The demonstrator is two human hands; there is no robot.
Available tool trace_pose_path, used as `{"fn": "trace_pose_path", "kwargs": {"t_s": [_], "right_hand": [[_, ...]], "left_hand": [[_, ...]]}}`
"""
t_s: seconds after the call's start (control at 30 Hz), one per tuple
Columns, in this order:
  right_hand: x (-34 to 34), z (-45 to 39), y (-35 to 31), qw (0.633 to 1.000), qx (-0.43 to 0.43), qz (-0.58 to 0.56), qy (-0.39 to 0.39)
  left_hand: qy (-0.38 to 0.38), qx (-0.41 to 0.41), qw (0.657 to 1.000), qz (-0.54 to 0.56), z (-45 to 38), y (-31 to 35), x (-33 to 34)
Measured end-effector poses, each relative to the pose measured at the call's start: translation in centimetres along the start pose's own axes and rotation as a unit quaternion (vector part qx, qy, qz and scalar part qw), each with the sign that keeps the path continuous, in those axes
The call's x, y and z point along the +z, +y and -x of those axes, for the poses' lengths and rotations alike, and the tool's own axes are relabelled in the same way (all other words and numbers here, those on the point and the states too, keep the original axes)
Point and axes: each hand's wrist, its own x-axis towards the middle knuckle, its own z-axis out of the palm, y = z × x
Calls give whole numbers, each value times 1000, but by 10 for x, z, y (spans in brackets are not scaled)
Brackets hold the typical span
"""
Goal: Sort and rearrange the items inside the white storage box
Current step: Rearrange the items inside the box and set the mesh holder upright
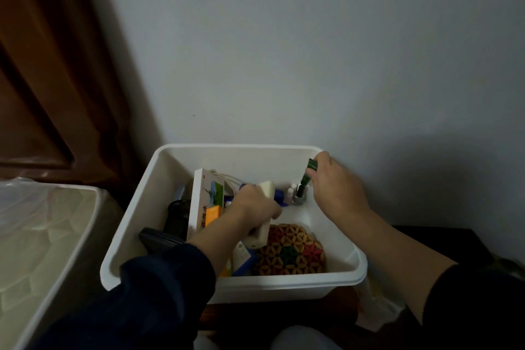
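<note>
Inside the white storage box [136,233], the left hand [252,204] gripped a cream tool [262,219], while the right hand [335,182] held a green tube [308,175] upright at the far right corner.

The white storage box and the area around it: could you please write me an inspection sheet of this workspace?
Surface: the white storage box stands on a dark wooden top against the wall.
Job's things: a cream tube, a green tube, an upright printed carton, a woven patterned mat, a blue and white small box, a black object.
Clutter: small white and metal bits in the far right corner.
Grippers: left hand grips the cream tube; right hand grips the green tube.
Cables: nothing seen.
Surroundings: grey wall, brown door, pale bin on the left.
</note>
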Motion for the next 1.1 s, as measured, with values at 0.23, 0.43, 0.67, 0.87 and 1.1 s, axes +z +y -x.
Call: {"fn": "trace_pose_path", "kwargs": {"t_s": [0.23,0.43,0.67,0.87,1.1], "right_hand": [[2,-1,3,1000,-6,1,1],[2,-1,3,1000,-7,-9,0],[3,-1,3,1000,-12,-6,13],[4,-1,3,1000,-19,-6,20],[2,0,2,1000,-11,4,11]], "left_hand": [[-57,10,981,-187,-22,3,23],[-130,-14,959,-252,-30,3,31],[-162,-3,952,-258,-32,4,28],[-191,3,953,-236,-33,-10,19],[-171,56,936,-302,-37,-11,28]]}}
